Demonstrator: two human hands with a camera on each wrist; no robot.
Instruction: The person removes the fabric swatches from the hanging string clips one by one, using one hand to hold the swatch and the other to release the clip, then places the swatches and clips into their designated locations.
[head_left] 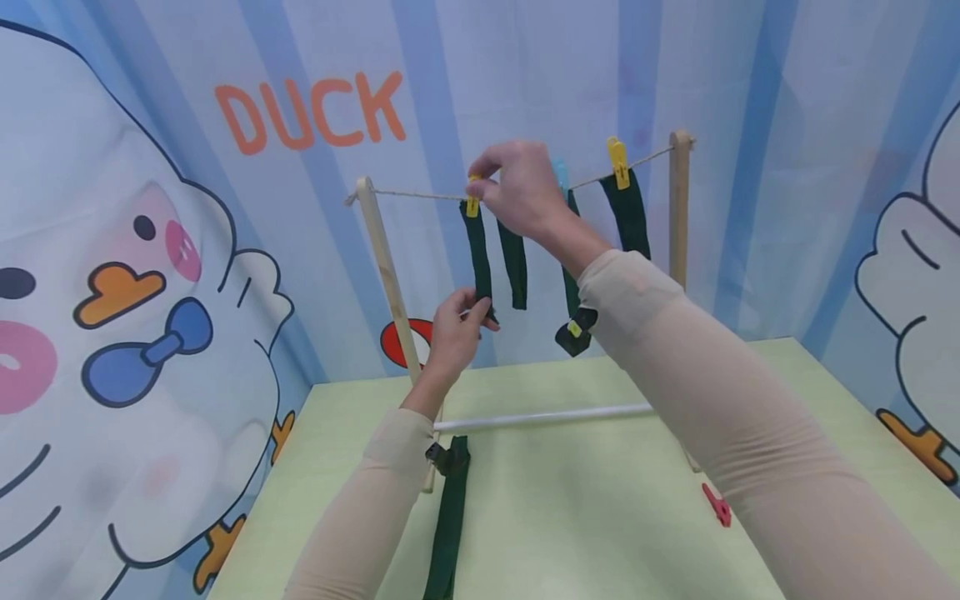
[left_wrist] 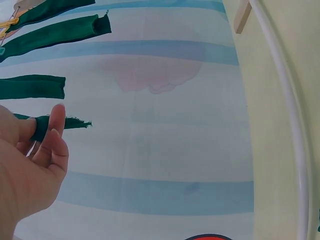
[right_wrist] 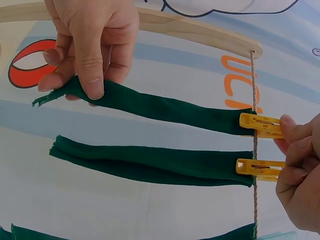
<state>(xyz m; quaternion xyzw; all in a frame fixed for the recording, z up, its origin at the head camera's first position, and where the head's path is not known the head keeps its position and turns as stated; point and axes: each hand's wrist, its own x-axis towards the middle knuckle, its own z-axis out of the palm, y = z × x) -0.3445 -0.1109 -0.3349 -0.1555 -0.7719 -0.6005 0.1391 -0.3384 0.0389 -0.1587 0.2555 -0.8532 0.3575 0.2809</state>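
Note:
My right hand [head_left: 521, 187] pinches the handle end of a yellow clothespin [right_wrist: 262, 125] on the rope [right_wrist: 253, 80]. The clothespin's jaws sit over the top of a dark green fabric strip [right_wrist: 170, 107]. Lower down, my left hand [head_left: 455, 333] holds that strip near its frayed bottom end between thumb and fingers. Beside it hangs a second green strip [right_wrist: 145, 165] under another yellow clothespin [right_wrist: 247, 167], which my right hand partly covers. Farther right on the rope are a light blue clothespin [head_left: 560, 173] and a yellow clothespin [head_left: 618, 164], each over a green strip.
The rope runs between two wooden posts, one left [head_left: 384, 267] and one right [head_left: 678, 217]. A white rod [head_left: 540, 416] spans them low down. On the pale green table [head_left: 570, 500] lie another green strip [head_left: 450, 521] and a red clothespin [head_left: 717, 505]. A printed curtain [head_left: 315, 208] hangs behind.

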